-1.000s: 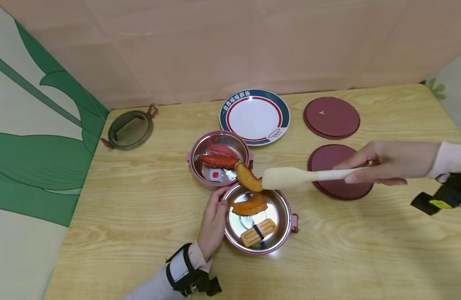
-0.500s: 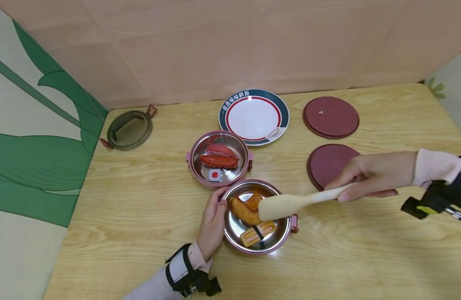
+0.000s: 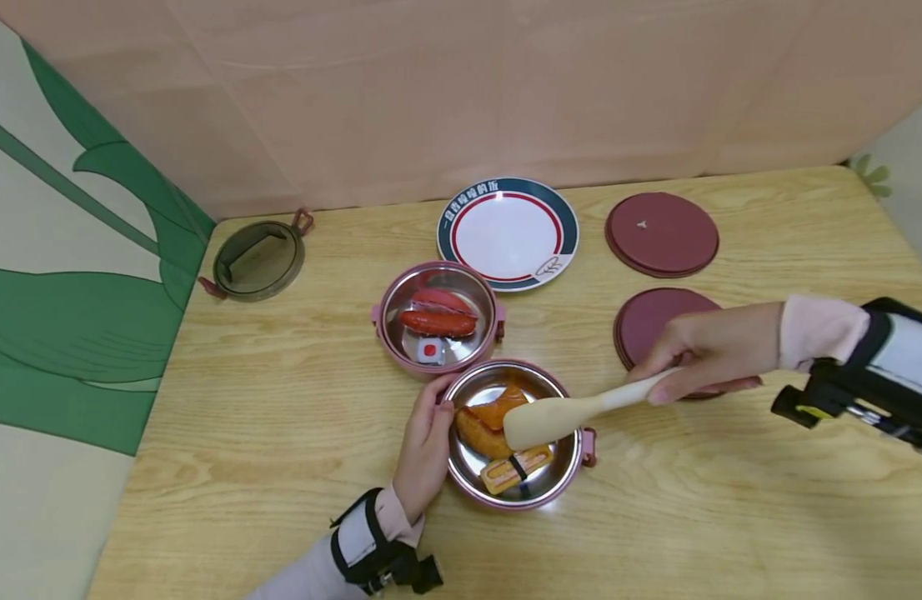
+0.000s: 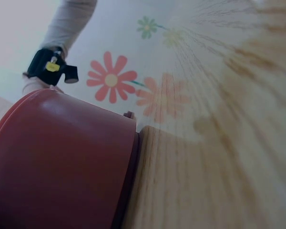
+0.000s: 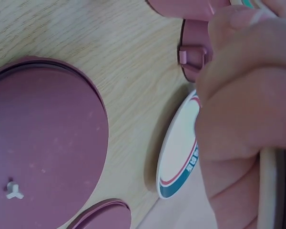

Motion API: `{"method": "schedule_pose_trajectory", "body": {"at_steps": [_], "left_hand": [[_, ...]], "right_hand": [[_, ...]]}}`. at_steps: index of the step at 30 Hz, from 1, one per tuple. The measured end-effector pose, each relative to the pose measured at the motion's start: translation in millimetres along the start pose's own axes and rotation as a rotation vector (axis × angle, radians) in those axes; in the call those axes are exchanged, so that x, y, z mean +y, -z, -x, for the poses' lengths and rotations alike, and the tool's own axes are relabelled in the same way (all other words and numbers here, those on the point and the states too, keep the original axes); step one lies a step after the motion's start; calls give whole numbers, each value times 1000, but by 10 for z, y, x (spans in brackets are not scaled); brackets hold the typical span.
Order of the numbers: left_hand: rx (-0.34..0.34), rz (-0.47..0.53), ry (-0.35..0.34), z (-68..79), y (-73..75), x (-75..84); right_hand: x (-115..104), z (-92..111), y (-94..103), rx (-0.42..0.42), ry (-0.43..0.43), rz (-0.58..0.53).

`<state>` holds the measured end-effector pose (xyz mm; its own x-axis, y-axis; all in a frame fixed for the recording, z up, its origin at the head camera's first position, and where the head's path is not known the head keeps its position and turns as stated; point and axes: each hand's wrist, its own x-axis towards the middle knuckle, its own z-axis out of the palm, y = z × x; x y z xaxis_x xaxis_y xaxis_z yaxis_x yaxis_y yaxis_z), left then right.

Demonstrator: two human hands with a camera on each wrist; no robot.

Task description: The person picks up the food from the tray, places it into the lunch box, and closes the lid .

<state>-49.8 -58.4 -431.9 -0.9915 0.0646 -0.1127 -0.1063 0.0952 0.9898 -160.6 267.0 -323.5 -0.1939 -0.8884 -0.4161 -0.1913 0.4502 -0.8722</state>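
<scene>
My right hand [image 3: 701,354] grips the white handle of a cream spatula [image 3: 554,418]. The spatula's flat blade is over the nearer pink steel-lined bowl [image 3: 517,503], its tip beside a curved golden-brown toy food piece [image 3: 478,435]. An orange-brown piece [image 3: 508,405] and a yellow one with a black band [image 3: 506,473] also lie in there. My left hand [image 3: 423,450] holds this bowl by its left side, thumb at the rim. In the left wrist view, the outer wall of a pink bowl [image 4: 66,157] fills the lower left. The right wrist view has my right hand [image 5: 248,105] curled round the handle.
Behind stands another pink bowl [image 3: 387,333] with a red sausage [image 3: 440,323], a pink piece and a white cube with a red dot. A blue-rimmed plate [image 3: 506,237] lies at the back. Two maroon discs [image 3: 662,233] are on the right, a dark clear lid [image 3: 260,262] far left.
The curved golden-brown piece has gone from the spatula's tip over the bowls' rims down into the nearer bowl. My right hand has moved left and slightly down. My left hand stays put.
</scene>
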Motion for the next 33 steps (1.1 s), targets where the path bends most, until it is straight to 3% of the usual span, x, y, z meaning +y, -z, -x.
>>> {"method": "schedule_pose_trajectory", "body": {"at_steps": [12,19,33], "left_hand": [[-8,0,9,2,0,9],[-13,-8,15,0,5,8],[-19,4,22,10,2,20]], "right_hand": [[-118,-51,10,-5,-131,17],[-112,-21,7,58,-46,207],[-242,202,-7,121,-73,369]]}}
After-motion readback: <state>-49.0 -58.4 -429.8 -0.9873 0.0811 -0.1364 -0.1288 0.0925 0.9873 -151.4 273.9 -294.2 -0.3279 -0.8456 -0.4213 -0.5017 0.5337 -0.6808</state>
